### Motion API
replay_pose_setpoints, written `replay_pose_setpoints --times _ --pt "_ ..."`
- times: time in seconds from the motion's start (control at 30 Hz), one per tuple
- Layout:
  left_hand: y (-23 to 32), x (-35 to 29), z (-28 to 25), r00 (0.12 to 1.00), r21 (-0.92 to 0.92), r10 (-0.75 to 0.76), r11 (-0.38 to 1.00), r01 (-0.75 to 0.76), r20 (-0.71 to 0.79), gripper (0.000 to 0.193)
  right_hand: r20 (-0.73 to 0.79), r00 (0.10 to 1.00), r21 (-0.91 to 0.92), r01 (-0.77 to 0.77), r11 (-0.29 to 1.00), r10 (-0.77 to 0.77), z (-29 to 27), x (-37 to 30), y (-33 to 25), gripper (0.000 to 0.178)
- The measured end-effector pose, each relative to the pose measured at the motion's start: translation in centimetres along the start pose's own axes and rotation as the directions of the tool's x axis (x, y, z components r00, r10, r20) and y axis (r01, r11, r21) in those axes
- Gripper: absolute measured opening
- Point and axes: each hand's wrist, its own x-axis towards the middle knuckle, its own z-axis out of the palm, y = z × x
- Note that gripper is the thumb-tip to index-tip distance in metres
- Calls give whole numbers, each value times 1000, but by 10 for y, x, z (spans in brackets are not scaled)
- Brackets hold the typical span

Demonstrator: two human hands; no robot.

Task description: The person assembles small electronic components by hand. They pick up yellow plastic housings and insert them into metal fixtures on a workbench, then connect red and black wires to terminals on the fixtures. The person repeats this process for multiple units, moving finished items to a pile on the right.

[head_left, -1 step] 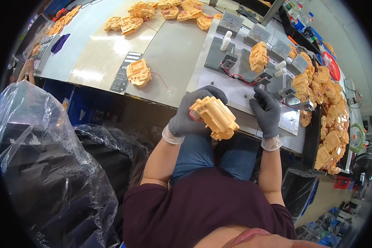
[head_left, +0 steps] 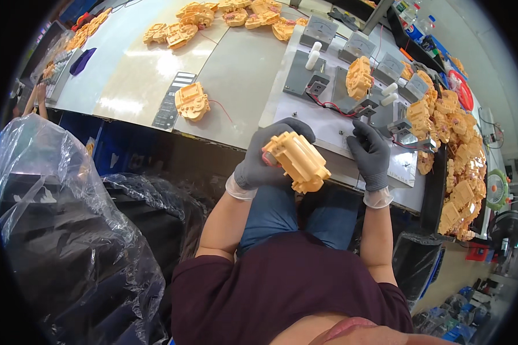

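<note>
My left hand (head_left: pixel 265 155), in a dark grey glove, is closed around a yellow moulded plastic housing (head_left: pixel 300 162) and holds it tilted in front of the bench edge. A bit of red shows on the housing beside my fingers. My right hand (head_left: pixel 369 154), gloved the same way, hovers by the front of the white test board (head_left: pixel 328 135). Its fingers are loosely curled, with thumb and forefinger apart and nothing visible between them. Another yellow housing (head_left: pixel 359 77) rests on the grey fixtures of the board. One more housing (head_left: pixel 192 102), trailing a red wire, lies on the bench at left.
Analog meters (head_left: pixel 320 31) and white-handled toggle clamps (head_left: pixel 313 56) stand on the board. A large heap of housings (head_left: pixel 460 155) fills the right side; another group (head_left: pixel 195 20) lies at the back. Plastic sheeting (head_left: pixel 75 230) covers dark things at left. Another person's hand (head_left: pixel 40 92) shows far left.
</note>
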Motion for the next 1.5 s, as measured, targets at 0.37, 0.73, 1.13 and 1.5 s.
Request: replay_pose_setpoints --times 0.37,0.73,1.13,1.5 --pt "-22 46 34 994 2 93 996 -93 57 75 56 995 -130 90 988 -83 -2 4 -6 45" --pt "-52 84 56 984 130 121 982 -137 128 45 48 990 13 130 991 -131 10 9 29 37" --pt "-56 69 54 986 -133 -138 980 150 91 62 -10 997 -186 -83 979 82 -46 74 -47 48" --pt "-60 74 49 983 62 -148 988 142 105 87 -474 840 -106 242 964 -263 -116 119 -36 56"
